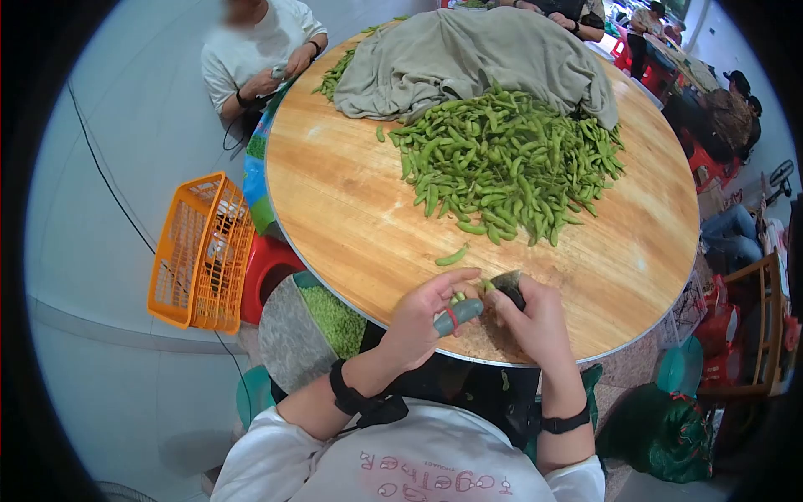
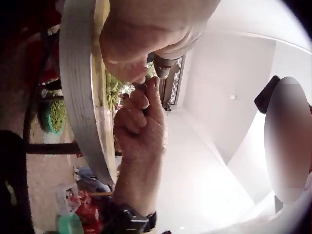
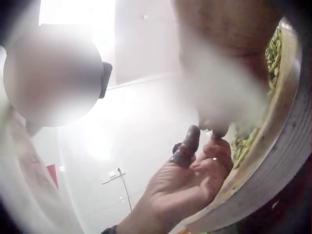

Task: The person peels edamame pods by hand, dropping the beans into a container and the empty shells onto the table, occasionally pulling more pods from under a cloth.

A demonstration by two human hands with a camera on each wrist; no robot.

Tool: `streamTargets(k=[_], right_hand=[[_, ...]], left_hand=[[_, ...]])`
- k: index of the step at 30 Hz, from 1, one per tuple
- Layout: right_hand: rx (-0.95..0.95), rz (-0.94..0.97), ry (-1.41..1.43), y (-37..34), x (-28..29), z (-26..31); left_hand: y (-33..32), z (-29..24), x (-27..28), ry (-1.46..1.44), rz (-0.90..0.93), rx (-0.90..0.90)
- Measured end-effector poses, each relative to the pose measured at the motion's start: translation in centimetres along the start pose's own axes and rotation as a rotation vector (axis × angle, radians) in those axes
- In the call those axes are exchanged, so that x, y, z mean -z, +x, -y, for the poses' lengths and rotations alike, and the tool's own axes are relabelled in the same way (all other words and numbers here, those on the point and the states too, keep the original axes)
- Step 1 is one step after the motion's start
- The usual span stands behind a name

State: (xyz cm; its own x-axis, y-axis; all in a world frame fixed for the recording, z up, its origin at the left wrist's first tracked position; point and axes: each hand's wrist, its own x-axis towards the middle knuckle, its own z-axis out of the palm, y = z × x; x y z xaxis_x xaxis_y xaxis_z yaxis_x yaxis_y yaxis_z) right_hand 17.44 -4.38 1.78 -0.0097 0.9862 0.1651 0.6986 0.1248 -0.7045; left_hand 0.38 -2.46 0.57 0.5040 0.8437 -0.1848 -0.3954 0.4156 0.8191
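My left hand [image 1: 410,326] is over the near edge of the round table, its thumb in a grey rubber cover [image 1: 460,317] tied with a red band. Bits of green pod [image 1: 457,297] show between that thumb and the fingers. Facing it closely, my right hand [image 1: 535,322] pinches a green soybean pod [image 1: 489,286] between thumb and fingers. A dark piece [image 1: 509,284] sits at the right fingertips. In the right wrist view the left hand [image 3: 190,180] has its fingers curled, the tips meeting the right hand. A single loose pod [image 1: 452,256] lies just beyond the hands.
A large heap of soybean pods [image 1: 510,159] covers the middle of the wooden table [image 1: 326,201], partly under a grey-green cloth [image 1: 468,58]. Shelled beans [image 1: 333,322] fill a basin below left, beside an orange crate [image 1: 201,259]. Another person [image 1: 259,50] sits across at the left.
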Motion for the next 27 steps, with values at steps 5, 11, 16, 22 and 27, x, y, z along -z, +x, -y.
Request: streamTargets(k=[5, 11, 16, 22, 27], right_hand=[[-0.299, 0.197, 0.609, -1.9, -0.1, 1.1], [-0.501, 0.311, 1.203, -3.4, -0.1, 2.5], [-0.49, 0.337, 1.235, -3.7, -0.3, 1.8], [-0.42, 0.303, 1.139, -4.0, -1.0, 1.5], [-0.353, 0.253, 1.025, -4.3, -0.7, 2.2]], left_hand=[[-0.2, 1.3, 0.6, -0.171, 0.049, 0.051], [-0.5, 1.8, 0.6, -0.25, -0.027, -0.025], [-0.6, 1.8, 0.3, -0.136, -0.069, -0.05], [-0.9, 1.7, -0.1, 0.257, -0.12, -0.185], [-1.7, 0.2, -0.9, 0.159, 0.034, -0.143]])
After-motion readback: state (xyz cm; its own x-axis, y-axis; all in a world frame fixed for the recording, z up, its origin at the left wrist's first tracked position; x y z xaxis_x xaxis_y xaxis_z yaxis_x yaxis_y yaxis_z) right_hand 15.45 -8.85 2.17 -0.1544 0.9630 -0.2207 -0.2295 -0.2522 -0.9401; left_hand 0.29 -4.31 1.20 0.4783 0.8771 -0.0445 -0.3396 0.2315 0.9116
